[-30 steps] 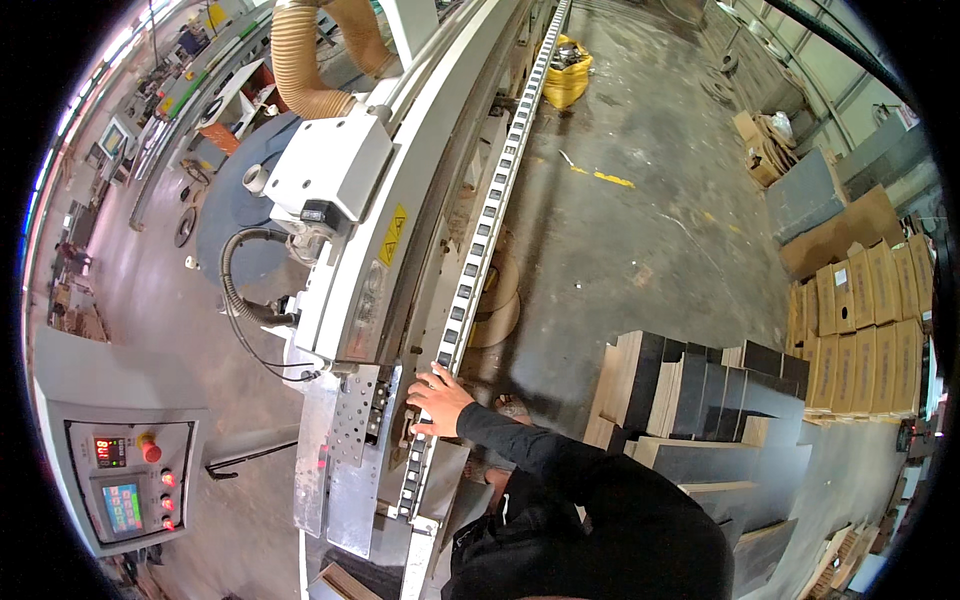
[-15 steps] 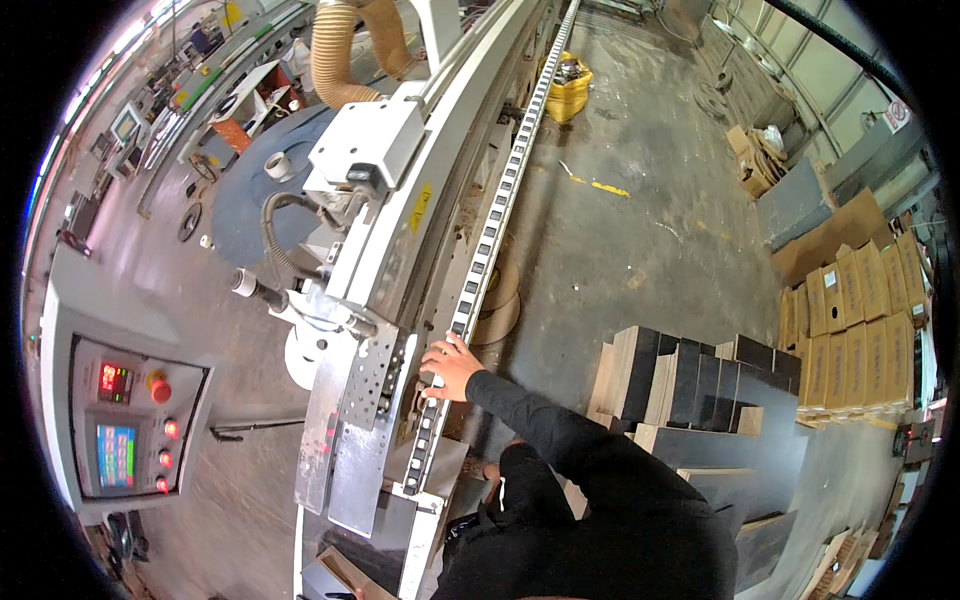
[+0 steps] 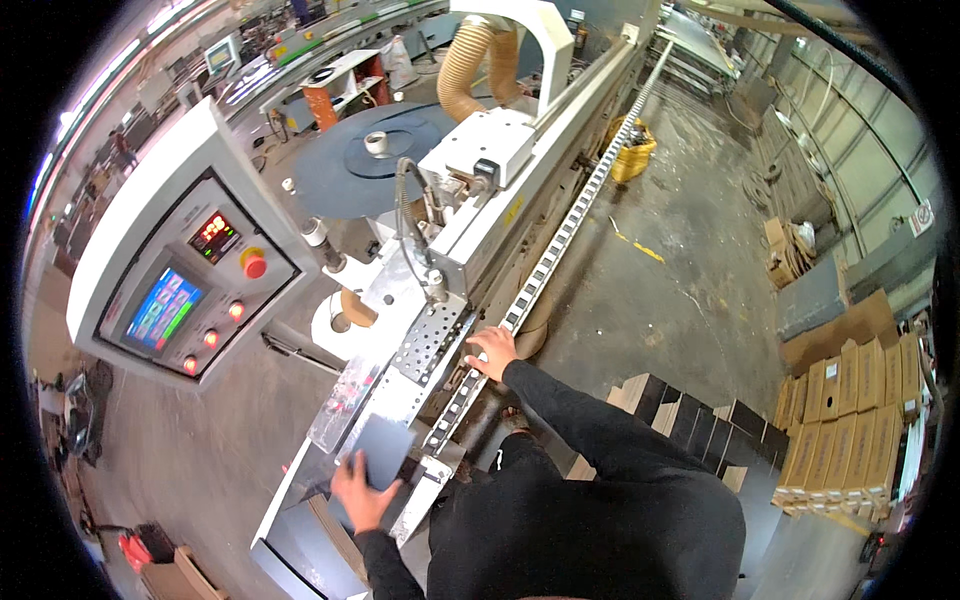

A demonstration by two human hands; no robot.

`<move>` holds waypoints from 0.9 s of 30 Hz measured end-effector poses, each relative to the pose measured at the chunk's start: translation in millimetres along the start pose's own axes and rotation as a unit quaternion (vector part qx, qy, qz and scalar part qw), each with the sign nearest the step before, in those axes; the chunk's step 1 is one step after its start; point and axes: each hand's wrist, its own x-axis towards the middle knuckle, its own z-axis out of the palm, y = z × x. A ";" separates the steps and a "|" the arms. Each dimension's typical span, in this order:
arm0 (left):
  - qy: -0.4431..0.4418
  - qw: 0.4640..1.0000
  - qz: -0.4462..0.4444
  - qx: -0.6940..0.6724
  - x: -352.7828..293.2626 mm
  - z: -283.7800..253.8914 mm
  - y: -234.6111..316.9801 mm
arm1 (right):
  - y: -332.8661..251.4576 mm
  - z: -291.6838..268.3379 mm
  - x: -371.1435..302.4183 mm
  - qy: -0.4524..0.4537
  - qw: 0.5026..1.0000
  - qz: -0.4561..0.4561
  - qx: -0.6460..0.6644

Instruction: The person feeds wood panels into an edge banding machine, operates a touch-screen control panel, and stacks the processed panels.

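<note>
My left hand (image 3: pixel 362 493) is at the near end of a white edge-banding machine, thumb and fingers spread. It touches or lies just over a dark grey panel (image 3: pixel 388 448) on the metal infeed table; the exact contact is unclear. My right hand (image 3: pixel 494 352) rests, fingers apart, on the long track of dark pads (image 3: pixel 548 262) running along the machine. Beside it is a perforated metal plate (image 3: pixel 428 345). Below my left hand lie more grey boards (image 3: pixel 308 540), partly hidden by my forearm.
A control panel (image 3: pixel 190 270) with lit screen and red buttons stands at left. Behind are a round grey table (image 3: pixel 330 180) and a ribbed hose (image 3: pixel 465 70). Dark boards (image 3: pixel 690 425) are stacked at right, near brown cartons (image 3: pixel 835 440). A yellow bag (image 3: pixel 632 160) stands beyond the track.
My left hand has come into view over the infeed table, where the grey panel now shows. My right hand stays on the track. The view has swung left.
</note>
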 end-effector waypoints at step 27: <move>0.011 0.999 -0.036 0.015 68.2 99.0 32.6 | -103.2 32.0 2.1 -0.045 0.571 0.423 0.702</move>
